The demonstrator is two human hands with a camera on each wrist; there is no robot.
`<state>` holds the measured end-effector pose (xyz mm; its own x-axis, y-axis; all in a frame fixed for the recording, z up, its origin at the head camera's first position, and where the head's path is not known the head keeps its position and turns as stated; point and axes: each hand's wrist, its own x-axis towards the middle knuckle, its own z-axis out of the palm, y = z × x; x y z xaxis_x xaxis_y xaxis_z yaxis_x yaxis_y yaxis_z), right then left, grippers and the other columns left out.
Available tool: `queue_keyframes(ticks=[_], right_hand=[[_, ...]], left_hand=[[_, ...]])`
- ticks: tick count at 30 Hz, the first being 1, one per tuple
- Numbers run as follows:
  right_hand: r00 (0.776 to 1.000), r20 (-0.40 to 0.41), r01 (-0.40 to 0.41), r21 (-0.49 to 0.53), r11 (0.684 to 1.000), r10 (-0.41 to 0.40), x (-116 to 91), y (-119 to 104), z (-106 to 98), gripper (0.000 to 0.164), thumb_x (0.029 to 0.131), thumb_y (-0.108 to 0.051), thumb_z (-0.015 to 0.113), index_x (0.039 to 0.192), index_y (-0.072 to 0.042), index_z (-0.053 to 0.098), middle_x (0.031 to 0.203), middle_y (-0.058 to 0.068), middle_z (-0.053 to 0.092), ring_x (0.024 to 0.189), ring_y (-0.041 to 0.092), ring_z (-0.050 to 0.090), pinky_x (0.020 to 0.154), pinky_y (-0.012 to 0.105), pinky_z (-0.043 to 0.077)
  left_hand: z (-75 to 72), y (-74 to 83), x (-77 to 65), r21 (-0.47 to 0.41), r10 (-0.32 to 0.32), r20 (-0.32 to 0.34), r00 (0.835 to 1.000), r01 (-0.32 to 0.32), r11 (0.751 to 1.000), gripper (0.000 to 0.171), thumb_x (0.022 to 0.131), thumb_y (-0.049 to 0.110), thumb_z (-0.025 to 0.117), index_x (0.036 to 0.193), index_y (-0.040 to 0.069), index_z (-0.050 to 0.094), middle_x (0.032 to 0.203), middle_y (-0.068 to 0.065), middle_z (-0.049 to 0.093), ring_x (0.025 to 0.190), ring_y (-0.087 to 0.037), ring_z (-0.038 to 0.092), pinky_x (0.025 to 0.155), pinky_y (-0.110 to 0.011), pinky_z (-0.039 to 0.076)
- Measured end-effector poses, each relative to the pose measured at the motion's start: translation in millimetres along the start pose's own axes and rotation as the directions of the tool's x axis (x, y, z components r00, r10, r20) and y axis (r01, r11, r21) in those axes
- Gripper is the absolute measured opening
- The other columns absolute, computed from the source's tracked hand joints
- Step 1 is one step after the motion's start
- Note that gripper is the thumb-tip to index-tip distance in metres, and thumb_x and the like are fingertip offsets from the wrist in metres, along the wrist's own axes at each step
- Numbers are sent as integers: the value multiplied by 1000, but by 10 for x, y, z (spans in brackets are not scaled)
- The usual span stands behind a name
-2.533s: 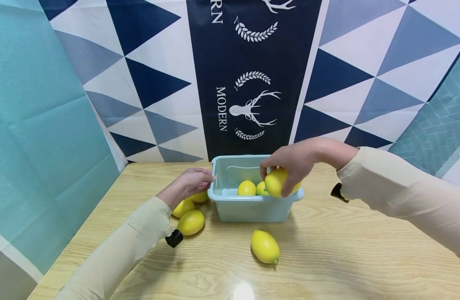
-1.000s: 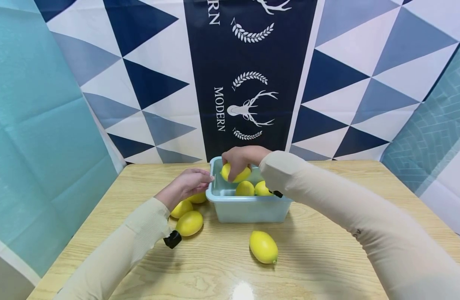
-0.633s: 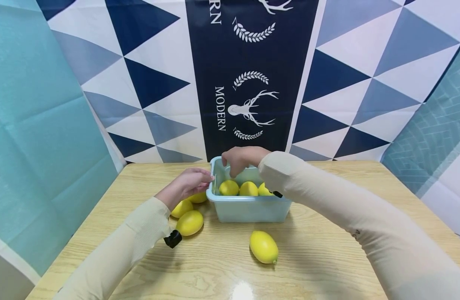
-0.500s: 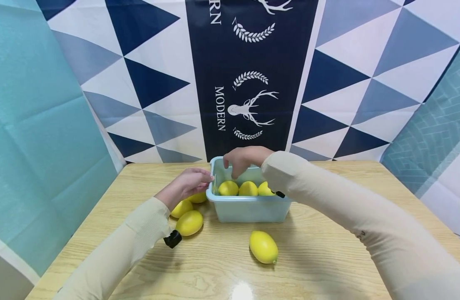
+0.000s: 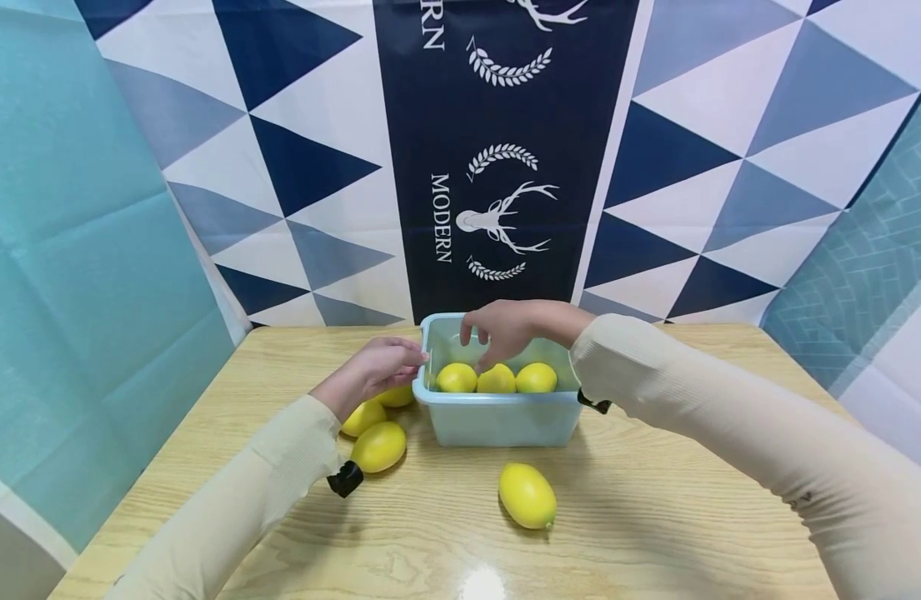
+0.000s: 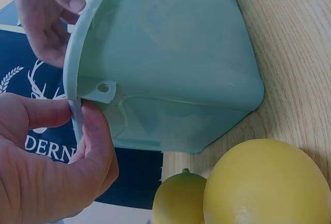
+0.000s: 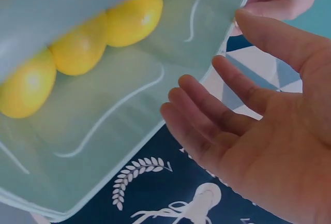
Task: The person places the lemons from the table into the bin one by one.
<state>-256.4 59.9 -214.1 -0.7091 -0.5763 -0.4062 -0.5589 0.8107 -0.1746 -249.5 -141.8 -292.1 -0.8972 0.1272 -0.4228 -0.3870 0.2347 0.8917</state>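
Observation:
A light blue plastic bin (image 5: pixel 505 423) stands on the table with three lemons in a row inside: a left lemon (image 5: pixel 457 377), a middle lemon (image 5: pixel 496 379) and a right lemon (image 5: pixel 537 377). My left hand (image 5: pixel 381 367) pinches the bin's left rim between thumb and fingers, plain in the left wrist view, where the rim (image 6: pixel 76 69) runs past the fingertips. Over the bin hovers my right hand (image 5: pixel 508 329), holding nothing. The right wrist view shows its fingers (image 7: pixel 207 110) spread and relaxed, apart from the lemons.
In front of the bin lies a single lemon (image 5: pixel 528 496). Several more lemons, one in front (image 5: pixel 380 447), sit left of the bin, partly hidden under my left hand. A patterned cloth (image 5: pixel 498 167) hangs behind the wooden table (image 5: pixel 430 533).
My right hand carried a lemon across to the bin's left side and let it go there, beside the other two. It has since drawn back a little rightward, while my left hand stayed at the rim.

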Motion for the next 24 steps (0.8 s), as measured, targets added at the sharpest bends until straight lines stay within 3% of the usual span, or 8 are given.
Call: queue_keyframes(ticks=[6, 11, 17, 24], right_hand=[[997, -60, 49, 66, 997, -45, -145, 79, 89, 43, 88, -26, 69, 126, -14, 53, 124, 13, 60, 112, 27, 57, 95, 39, 53], [984, -159, 104, 114, 988, -85, -294, 96, 175, 39, 87, -23, 69, 122, -12, 55, 122, 13, 61, 113, 29, 58, 95, 42, 53], [940, -320, 158, 93, 983, -121, -491, 71, 327, 36, 85, -20, 72, 115, -9, 57, 114, 12, 63, 106, 27, 60, 93, 43, 53], [874, -471, 192, 101, 976, -123, -735, 0, 543, 35, 83, -16, 74, 114, -9, 57, 111, 7, 63, 103, 23, 60, 90, 41, 54]], left_hand=[[-7, 5, 5, 19, -2, -2, 1000, 2, 1000, 38, 93, 12, 60, 129, 0, 51, 116, -10, 57, 85, -13, 58, 85, -20, 55], [-9, -4, 23, 21, -11, -2, 1000, 11, 1000, 38, 93, 13, 60, 128, 2, 52, 113, -8, 57, 85, -12, 58, 77, -16, 55], [-13, 0, 13, 33, -15, 0, 1000, 15, 999, 38, 93, 14, 60, 129, 3, 51, 117, -9, 57, 85, -13, 58, 77, -16, 55], [-18, -3, 17, 36, -23, 3, 1000, 23, 999, 38, 94, 15, 59, 130, 3, 51, 121, -11, 56, 89, -14, 57, 97, -26, 53]])
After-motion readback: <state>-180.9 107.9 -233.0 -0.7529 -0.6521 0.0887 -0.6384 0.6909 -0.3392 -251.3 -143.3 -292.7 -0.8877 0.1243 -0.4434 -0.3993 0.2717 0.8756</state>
